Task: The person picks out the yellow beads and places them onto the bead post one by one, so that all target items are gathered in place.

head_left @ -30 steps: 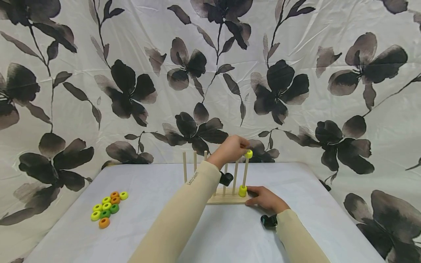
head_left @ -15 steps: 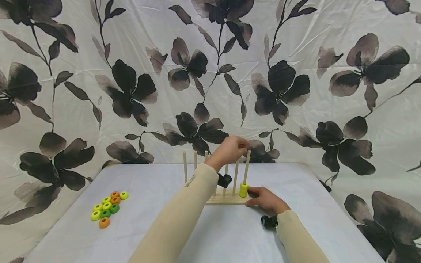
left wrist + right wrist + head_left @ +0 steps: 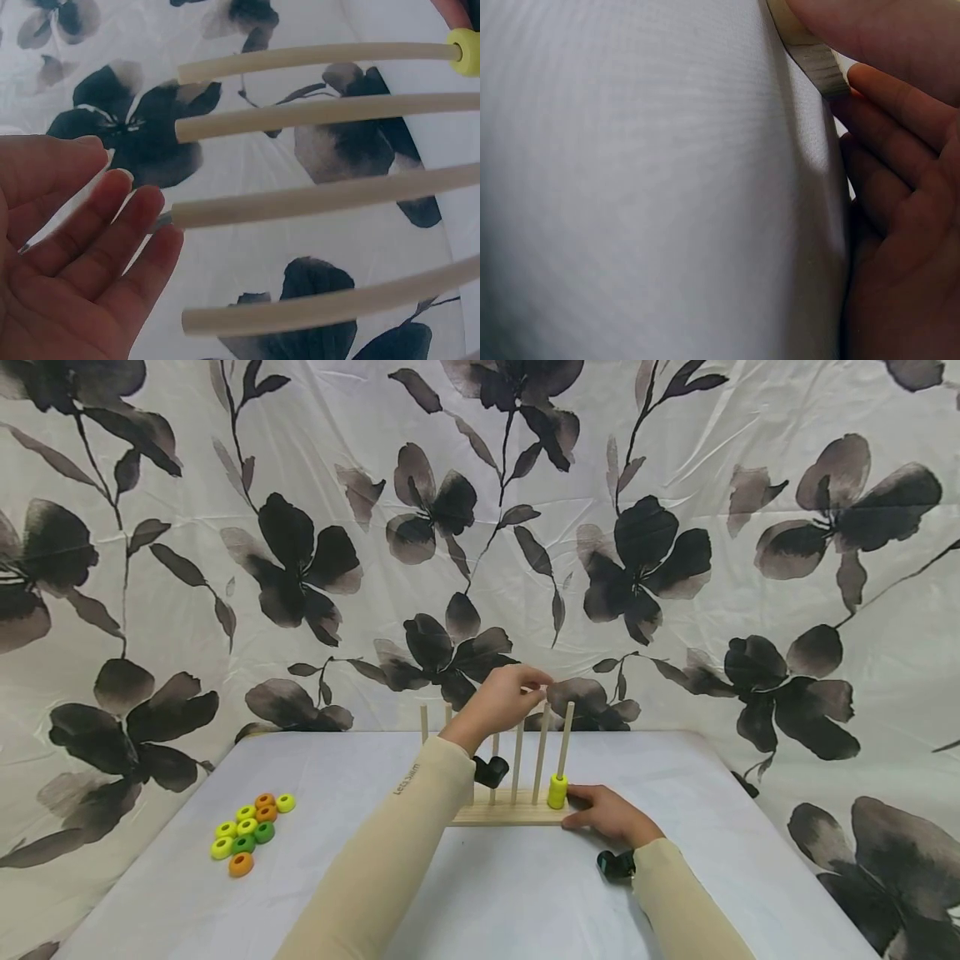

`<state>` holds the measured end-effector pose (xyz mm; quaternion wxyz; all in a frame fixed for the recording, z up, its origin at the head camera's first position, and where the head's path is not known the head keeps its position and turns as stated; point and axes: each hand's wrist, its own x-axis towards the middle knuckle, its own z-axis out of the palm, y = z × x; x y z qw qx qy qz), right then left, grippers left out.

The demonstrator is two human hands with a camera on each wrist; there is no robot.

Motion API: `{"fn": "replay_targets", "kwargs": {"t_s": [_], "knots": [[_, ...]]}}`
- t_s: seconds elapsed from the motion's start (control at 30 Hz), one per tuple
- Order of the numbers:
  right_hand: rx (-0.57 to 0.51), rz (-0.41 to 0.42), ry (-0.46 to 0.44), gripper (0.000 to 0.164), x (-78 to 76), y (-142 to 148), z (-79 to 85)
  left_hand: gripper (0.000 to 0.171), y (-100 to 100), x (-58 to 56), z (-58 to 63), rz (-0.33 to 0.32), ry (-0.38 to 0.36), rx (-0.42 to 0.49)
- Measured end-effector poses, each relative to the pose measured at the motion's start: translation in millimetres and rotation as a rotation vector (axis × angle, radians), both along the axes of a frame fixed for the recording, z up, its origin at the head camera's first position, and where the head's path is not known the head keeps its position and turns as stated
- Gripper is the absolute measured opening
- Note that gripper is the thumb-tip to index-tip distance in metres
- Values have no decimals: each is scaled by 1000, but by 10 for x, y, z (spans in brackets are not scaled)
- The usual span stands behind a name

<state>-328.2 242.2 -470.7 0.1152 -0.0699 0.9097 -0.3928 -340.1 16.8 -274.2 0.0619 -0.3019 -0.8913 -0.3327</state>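
Note:
A wooden peg rack with several upright pegs stands on the table in the head view. Yellow rings are stacked at the foot of its rightmost peg, and the top one also shows in the left wrist view. My left hand hovers by the peg tops, its fingers loosely bent with nothing between them. In the left wrist view, the fingertips lie close to one peg's end. My right hand grips the rack's right end, thumb at the front and fingers round the end.
Loose rings lie in a cluster at the table's left: several yellow ones, orange ones and green ones. A floral cloth hangs behind the white table.
A yellow ring held at the rightmost peg's top has dropped onto the stack below. My left hand has let go and shifted left. My right hand stays at the rack's end.

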Motion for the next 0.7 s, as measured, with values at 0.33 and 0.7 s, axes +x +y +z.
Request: {"fn": "replay_targets", "kwargs": {"t_s": [0.33, 0.7], "knots": [[-1, 5, 10, 75, -10, -3, -13, 29, -316, 50, -62, 41, 27, 17], [-4, 7, 8, 75, -28, -8, -45, 27, -663, 81, -121, 82, 75, 18]]}}
